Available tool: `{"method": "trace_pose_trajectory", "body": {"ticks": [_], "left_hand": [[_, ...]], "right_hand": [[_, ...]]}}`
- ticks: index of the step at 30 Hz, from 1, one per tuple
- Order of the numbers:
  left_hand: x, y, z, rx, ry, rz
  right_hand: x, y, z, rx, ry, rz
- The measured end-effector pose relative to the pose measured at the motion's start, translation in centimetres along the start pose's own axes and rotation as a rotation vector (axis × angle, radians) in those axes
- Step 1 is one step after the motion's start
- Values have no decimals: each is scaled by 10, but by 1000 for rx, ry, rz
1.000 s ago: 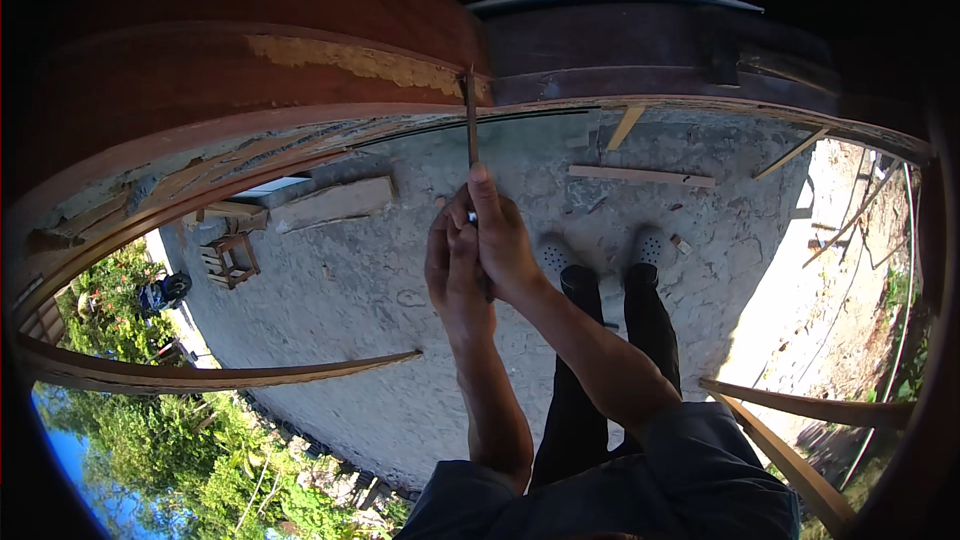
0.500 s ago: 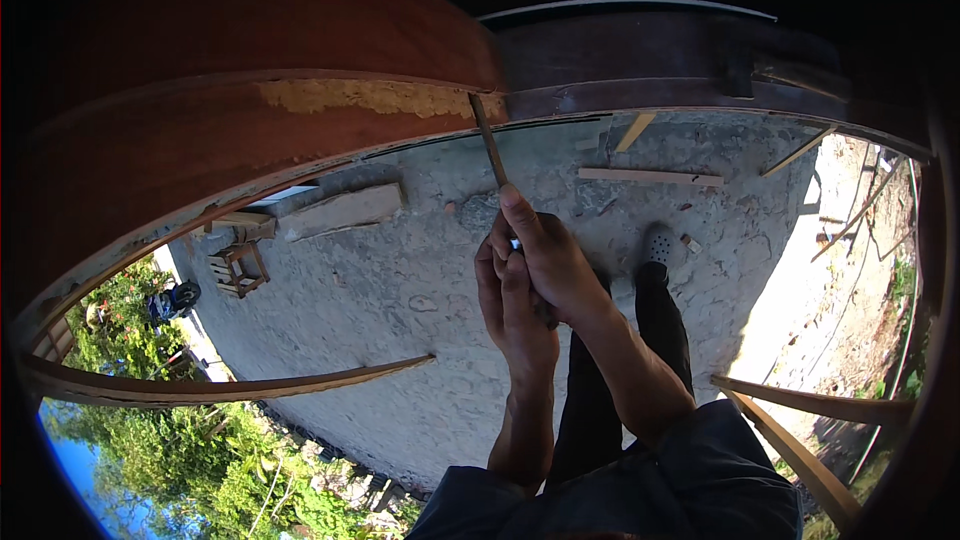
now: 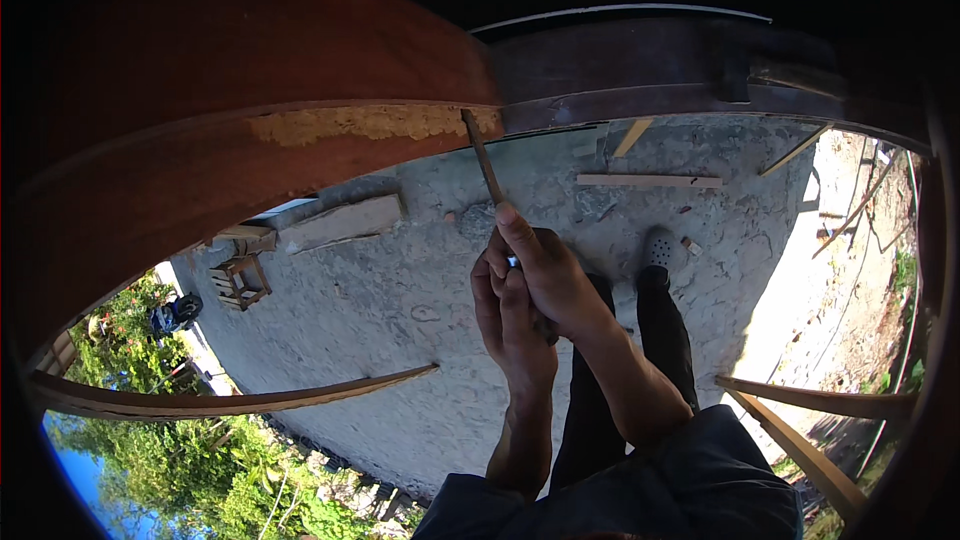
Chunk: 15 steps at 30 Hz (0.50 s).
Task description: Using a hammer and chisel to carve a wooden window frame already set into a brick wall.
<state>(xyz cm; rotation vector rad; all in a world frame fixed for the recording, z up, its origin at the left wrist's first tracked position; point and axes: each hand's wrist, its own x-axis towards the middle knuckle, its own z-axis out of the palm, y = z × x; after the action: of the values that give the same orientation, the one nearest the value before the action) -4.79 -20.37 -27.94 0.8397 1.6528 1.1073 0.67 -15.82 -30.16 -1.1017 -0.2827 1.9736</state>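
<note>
the right hand (image 3: 552, 278) is closed round the lower part of a thin bar (image 3: 484, 162), with its thumb (image 3: 515, 227) laid along the bar, probably to guide it and keep it from twisting. the left hand (image 3: 512, 325) wraps in from the left and below, its fingers curled close against the right hand, likely to add strength and steadiness. both grips are tight, with no gap showing, though how the handle sits in the palms is hidden. a small shiny bit (image 3: 513, 261) shows between the hands, too small to name.

the bar leans up and slightly left, so its far tip meets the right end of a rough yellowish patch (image 3: 350, 125) on a red-brown board (image 3: 250, 50). that spot is just below a ledge, near where the board meets a darker board (image 3: 610, 60); how hard the tip presses can't be judged. the arms reach out before the body, seemingly to bring the bar up to the board.

underneath, one holed shoe (image 3: 657, 247) stands on the grey floor (image 3: 400, 360). a plank (image 3: 650, 181) lies beyond it, and a small wooden stool (image 3: 240, 283) stands well apart on the left.
</note>
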Motion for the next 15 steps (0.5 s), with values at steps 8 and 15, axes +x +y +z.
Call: {"method": "trace_pose_trajectory", "body": {"ticks": [8, 15], "left_hand": [[28, -9, -44, -43, -157, -86], [-5, -16, 24, -319, -5, -214]], "right_hand": [[9, 25, 25, 259, 103, -88], [5, -13, -32, -61, -44, 16]]}}
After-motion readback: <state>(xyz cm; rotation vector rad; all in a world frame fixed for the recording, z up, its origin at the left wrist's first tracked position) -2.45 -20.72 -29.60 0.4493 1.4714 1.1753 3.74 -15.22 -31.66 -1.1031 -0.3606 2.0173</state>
